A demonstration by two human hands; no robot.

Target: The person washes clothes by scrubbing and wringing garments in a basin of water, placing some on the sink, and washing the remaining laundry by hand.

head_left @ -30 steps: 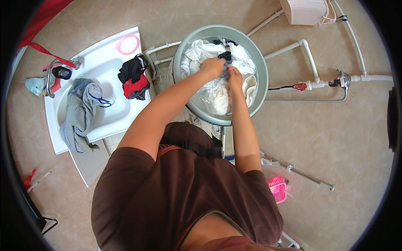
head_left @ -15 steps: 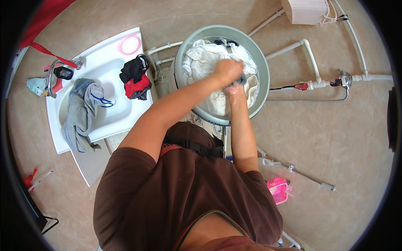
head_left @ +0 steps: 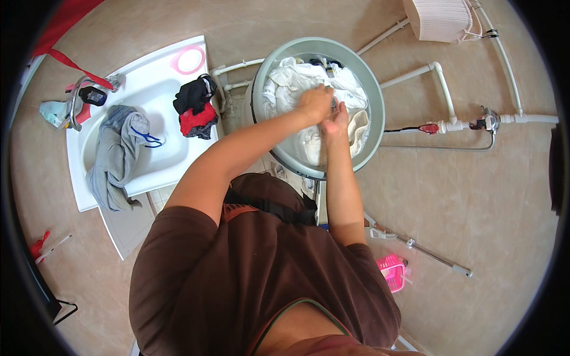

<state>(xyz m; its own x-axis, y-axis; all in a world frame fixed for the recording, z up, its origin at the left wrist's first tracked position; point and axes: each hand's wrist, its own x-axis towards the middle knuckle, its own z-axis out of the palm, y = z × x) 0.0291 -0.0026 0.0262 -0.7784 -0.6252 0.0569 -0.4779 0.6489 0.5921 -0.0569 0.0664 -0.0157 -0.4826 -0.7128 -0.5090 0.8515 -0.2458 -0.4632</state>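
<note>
A round grey-green tub (head_left: pixel 375 89) holds wet white clothes (head_left: pixel 291 80) and a cream garment (head_left: pixel 358 129). Over the clothes my two hands meet. My left hand (head_left: pixel 316 105) comes in from the left with its fingers closed. Beside it my right hand (head_left: pixel 336 120) has its palm turned up and its fingers curled. A small dark grey cloth (head_left: pixel 333 104) shows between them, pinched by both; most of it is hidden by the fingers. Some dark items (head_left: pixel 325 63) lie at the tub's far rim.
To the left stands a white sink (head_left: pixel 166 98) with a grey garment (head_left: pixel 116 157) hanging over its edge and black and red clothes (head_left: pixel 197 110) on its right side. White pipes (head_left: pixel 442 89) run beyond the tub. A pink basket (head_left: pixel 392 273) sits at lower right near a metal pole (head_left: pixel 433 254).
My left hand has shifted slightly left and lower over my right. My right palm now shows more, and less of the grey cloth is visible. The whole view has shifted a little.
</note>
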